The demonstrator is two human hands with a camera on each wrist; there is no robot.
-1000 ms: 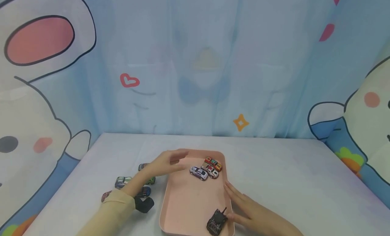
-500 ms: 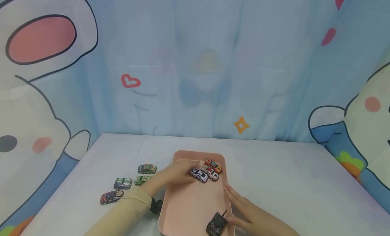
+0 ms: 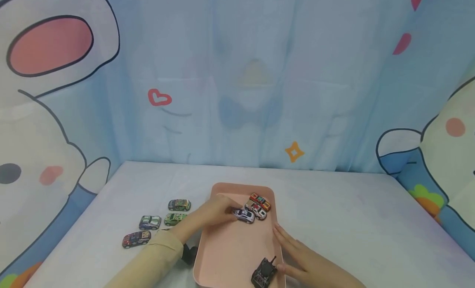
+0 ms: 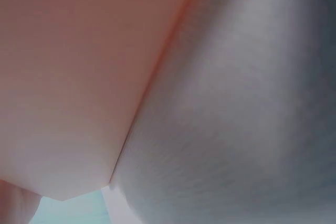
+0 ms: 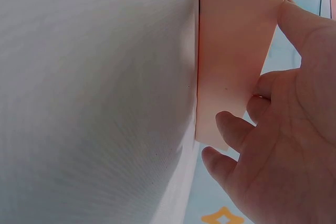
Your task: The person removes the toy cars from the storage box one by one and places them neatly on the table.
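Note:
A pink tray (image 3: pixel 222 255) lies on the table, and inside it near the far end my left hand (image 3: pixel 219 211) pinches the rear of a white toy car (image 3: pixel 244 216) between thumb and fingers. Close against that car are a white-and-red toy car (image 3: pixel 256 209) and an orange-red toy car (image 3: pixel 260 201). My right hand (image 3: pixel 304 257) rests against the tray's right side with extended fingers, the thumb near the rim. A dark toy tank (image 3: pixel 264 272) sits in the tray's near right corner. In the right wrist view, fingertips (image 5: pixel 212 156) touch or nearly touch the tray wall (image 5: pixel 231 51).
Left of the tray several toy cars lie on the white table, among them a green one (image 3: pixel 174 219), a camouflage-coloured one (image 3: pixel 179 205), a silver-green one (image 3: pixel 150 223) and a red-blue one (image 3: pixel 136 239). A printed curtain (image 3: pixel 252 114) hangs behind the table.
My left hand has moved right and down into the tray to the white toy car, which has shifted slightly right. The right hand keeps its place at the tray's side.

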